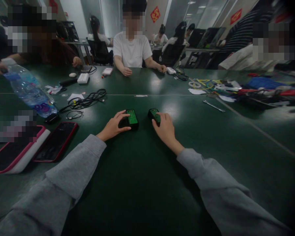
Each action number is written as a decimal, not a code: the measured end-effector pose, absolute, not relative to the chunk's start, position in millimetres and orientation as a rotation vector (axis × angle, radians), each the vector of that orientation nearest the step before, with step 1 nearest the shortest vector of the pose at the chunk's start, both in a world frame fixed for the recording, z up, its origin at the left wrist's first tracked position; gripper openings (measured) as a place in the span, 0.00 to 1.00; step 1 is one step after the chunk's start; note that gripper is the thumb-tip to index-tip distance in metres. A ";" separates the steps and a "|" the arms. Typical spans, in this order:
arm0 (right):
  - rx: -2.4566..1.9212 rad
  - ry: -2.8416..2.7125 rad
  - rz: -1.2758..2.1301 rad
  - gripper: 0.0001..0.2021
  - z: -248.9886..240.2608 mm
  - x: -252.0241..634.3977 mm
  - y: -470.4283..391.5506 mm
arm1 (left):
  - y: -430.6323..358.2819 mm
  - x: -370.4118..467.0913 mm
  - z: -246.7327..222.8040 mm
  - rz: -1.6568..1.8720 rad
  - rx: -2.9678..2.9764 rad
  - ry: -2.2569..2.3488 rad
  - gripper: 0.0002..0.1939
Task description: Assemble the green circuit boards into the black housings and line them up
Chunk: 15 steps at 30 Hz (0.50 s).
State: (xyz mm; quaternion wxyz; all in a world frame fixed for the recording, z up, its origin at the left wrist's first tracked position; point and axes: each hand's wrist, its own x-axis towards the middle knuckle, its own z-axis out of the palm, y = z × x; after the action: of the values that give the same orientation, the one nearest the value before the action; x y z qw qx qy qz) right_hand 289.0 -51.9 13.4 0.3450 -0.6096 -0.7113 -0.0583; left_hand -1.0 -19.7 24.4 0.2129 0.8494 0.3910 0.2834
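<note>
Two small black cases with green circuit boards showing on top lie apart on the dark green table (142, 170). My left hand (114, 126) is closed around the left circuit-board case (132, 118), its thumb at the near edge and a fingertip over the board. Fingers of my right hand (166, 128) reach across the right circuit-board case (154, 113), with the thumb along its near side. That hand covers part of the board. Both cases rest flat on the tabletop.
To the left lie a red-edged phone (56, 142), a pink-edged phone (17, 149), black cables (88, 99) and plastic bottles (30, 88). Rightward are a wrench (213, 106) and a heap of tools and wires (255, 90). A person in white (132, 49) sits opposite.
</note>
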 end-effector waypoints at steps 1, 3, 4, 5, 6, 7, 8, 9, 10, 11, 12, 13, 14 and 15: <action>-1.564 -1.857 -0.134 0.22 13.0 285.4 -48.1 | -19.4 -0.8 24.4 0.778 2.369 1.083 0.34; -1.489 -1.905 -0.060 0.23 12.8 280.8 -45.4 | -18.5 -0.4 24.3 0.759 2.388 1.083 0.34; -1.449 -1.927 -0.008 0.23 13.0 279.7 -45.9 | -18.0 -0.1 24.2 0.752 2.394 1.087 0.34; -1.416 -1.940 0.044 0.23 13.3 279.3 -47.1 | -17.6 0.1 24.3 0.747 2.396 1.092 0.34; -1.390 -1.948 0.096 0.23 13.8 279.4 -48.6 | -17.3 0.2 24.4 0.741 2.398 1.095 0.34; -1.368 -1.954 0.145 0.23 14.5 279.7 -50.2 | -17.1 0.3 24.5 0.736 2.399 1.096 0.33; -1.345 -1.962 0.190 0.23 15.4 280.0 -51.8 | -17.0 0.4 24.6 0.733 2.403 1.095 0.33; -1.321 -1.978 0.227 0.23 16.3 280.2 -53.1 | -17.1 0.4 24.8 0.730 2.407 1.094 0.33; -1.303 -2.000 0.256 0.23 17.1 280.2 -54.2 | -17.3 0.4 24.9 0.729 2.412 1.095 0.33; -1.294 -2.022 0.276 0.23 17.8 280.0 -55.1 | -17.6 0.5 25.0 0.728 2.415 1.096 0.33; -1.295 -2.042 0.285 0.24 18.3 279.8 -55.7 | -17.8 0.5 25.1 0.731 2.417 1.098 0.33; -1.302 -2.060 0.288 0.24 18.5 279.4 -56.1 | -18.1 0.5 25.2 0.733 2.418 1.100 0.33; -1.309 -2.075 0.289 0.25 18.4 279.0 -56.3 | -18.2 0.6 25.2 0.737 2.418 1.101 0.33; -1.308 -2.088 0.290 0.25 18.1 278.6 -56.3 | -18.3 0.6 25.2 0.739 2.418 1.101 0.33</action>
State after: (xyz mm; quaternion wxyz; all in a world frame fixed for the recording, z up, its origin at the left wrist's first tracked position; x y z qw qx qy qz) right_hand 278.6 -56.3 18.1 0.3242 -0.4988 -0.7962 0.1105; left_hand 0.6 -18.3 25.2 0.1909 0.8606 0.3919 0.2632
